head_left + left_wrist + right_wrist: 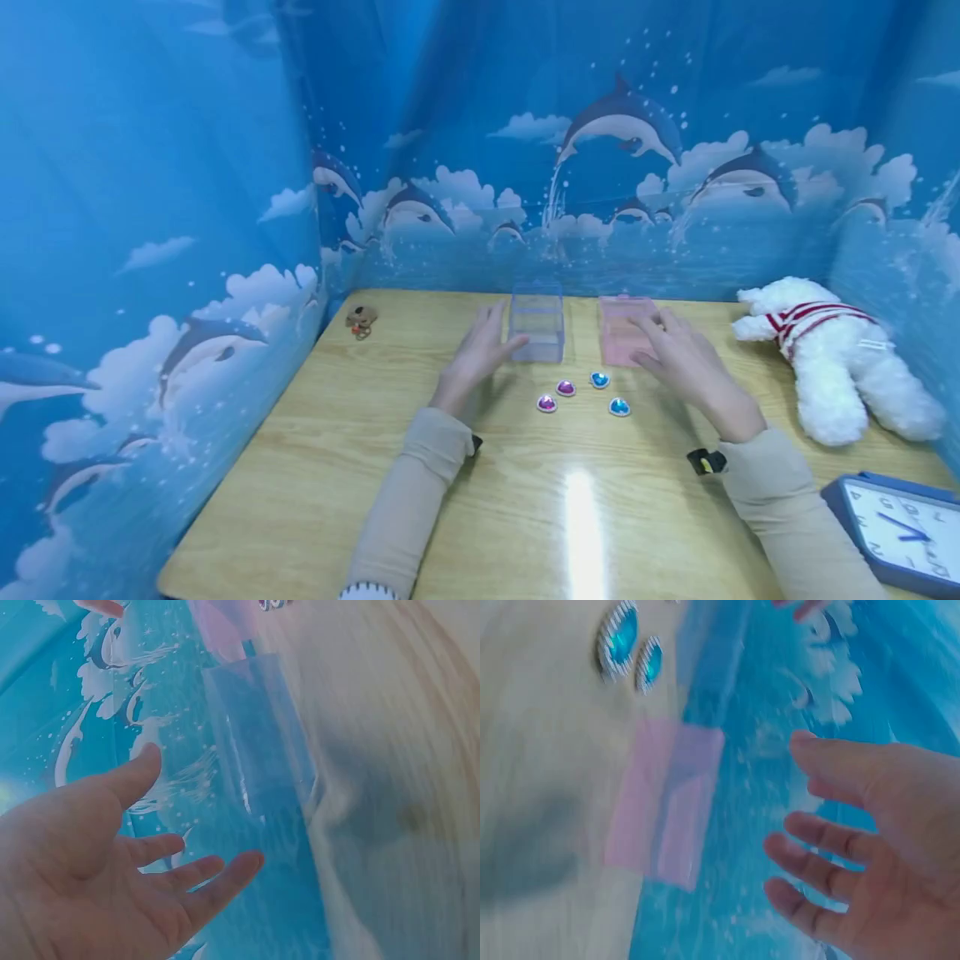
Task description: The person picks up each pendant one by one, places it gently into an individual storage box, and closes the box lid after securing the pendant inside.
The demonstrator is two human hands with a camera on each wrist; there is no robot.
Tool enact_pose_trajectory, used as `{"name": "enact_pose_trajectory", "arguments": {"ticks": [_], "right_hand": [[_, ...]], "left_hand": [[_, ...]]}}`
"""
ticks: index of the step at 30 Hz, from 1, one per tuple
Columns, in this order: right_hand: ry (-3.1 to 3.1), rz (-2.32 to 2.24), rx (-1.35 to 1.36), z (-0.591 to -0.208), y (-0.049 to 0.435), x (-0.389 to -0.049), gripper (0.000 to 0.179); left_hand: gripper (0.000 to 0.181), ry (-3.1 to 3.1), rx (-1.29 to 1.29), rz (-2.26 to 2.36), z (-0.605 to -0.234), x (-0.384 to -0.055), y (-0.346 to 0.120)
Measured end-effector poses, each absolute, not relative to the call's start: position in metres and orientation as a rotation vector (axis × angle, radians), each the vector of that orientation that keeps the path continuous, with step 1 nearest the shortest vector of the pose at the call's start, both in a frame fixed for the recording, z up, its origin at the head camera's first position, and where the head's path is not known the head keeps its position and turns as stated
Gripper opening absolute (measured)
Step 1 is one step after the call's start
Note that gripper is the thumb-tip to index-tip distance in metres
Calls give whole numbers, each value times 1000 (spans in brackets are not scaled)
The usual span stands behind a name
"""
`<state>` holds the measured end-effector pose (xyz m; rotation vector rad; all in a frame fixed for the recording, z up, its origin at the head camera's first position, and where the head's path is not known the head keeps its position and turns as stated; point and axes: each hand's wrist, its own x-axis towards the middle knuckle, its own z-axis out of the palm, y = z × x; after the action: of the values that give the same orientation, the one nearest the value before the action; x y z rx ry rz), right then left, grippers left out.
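In the head view a clear blue plastic box (pixel 537 323) with its lid up stands near the table's back edge. My left hand (pixel 480 354) is just left of it, fingers spread and thumb toward its front corner. To the right is a clear pink plastic box (pixel 621 342). My right hand (pixel 686 358) hovers at its right side, fingers loosely bent, overlapping the box in this view. Both palms look bare in the wrist views. In front of the boxes lie two purple gems (pixel 566 388) and two blue gems (pixel 619 407) with silvery rims.
A small brown toy figure (pixel 362 320) sits at the back left corner. On the right lie a white plush toy (pixel 832 367) in a striped top and a blue-framed clock (pixel 900 529). A dolphin-print curtain (pixel 465 150) hangs behind the table (pixel 337 467).
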<state>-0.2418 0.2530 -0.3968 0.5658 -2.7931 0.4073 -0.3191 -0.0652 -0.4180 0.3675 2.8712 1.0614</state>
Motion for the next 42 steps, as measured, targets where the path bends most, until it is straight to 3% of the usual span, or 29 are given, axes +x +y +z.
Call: {"name": "enact_pose_trajectory", "arguments": {"ticks": [14, 24, 42], "right_hand": [[-2983, 168, 942, -435, 210, -264, 38], [-2958, 129, 965, -439, 206, -271, 18], [-2864, 581, 922, -421, 214, -280, 36]], "left_hand": [[88, 2733, 336, 1222, -436, -336, -48], [84, 2708, 329, 1207, -439, -342, -45], [79, 2655, 304, 1315, -442, -347, -50]]}}
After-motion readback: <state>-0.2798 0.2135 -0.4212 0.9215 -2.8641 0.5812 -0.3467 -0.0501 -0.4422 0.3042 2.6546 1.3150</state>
